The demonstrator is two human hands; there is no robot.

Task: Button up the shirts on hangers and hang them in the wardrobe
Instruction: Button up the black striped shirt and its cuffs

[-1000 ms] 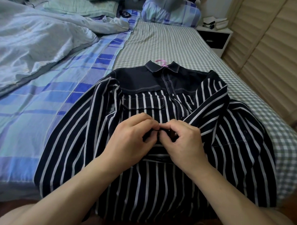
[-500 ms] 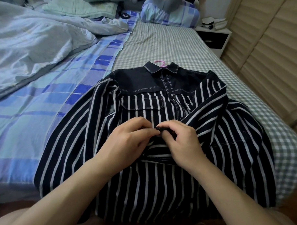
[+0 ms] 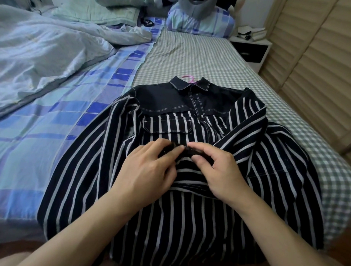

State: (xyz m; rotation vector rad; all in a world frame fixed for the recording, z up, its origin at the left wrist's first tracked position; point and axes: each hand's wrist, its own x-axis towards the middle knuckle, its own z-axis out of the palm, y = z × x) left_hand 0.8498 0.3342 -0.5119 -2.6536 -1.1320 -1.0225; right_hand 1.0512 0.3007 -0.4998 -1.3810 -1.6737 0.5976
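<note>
on a checked bed (image 3: 193, 54), striped shirt (image 3: 168, 212) flat under both hands. left hand (image 3: 147, 167) and right hand (image 3: 219, 170) pinching its front edges together. beyond: pink hanger (image 3: 189, 78), pillows (image 3: 115, 13); left, rumpled quilt (image 3: 44, 54); right, slatted doors (image 3: 322, 68), nightstand (image 3: 251, 52).

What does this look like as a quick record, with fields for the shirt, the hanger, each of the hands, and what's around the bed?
shirt: dark striped shirt lying front-up on the bed
hanger: pink hook showing above the collar
left hand: pinching the placket edge at mid-chest
right hand: pinching the opposite edge
buttons: upper ones look fastened; lower front hidden by hands
bedding: checked sheet, rumpled duvet
nearby: nightstand, slatted doors
</note>
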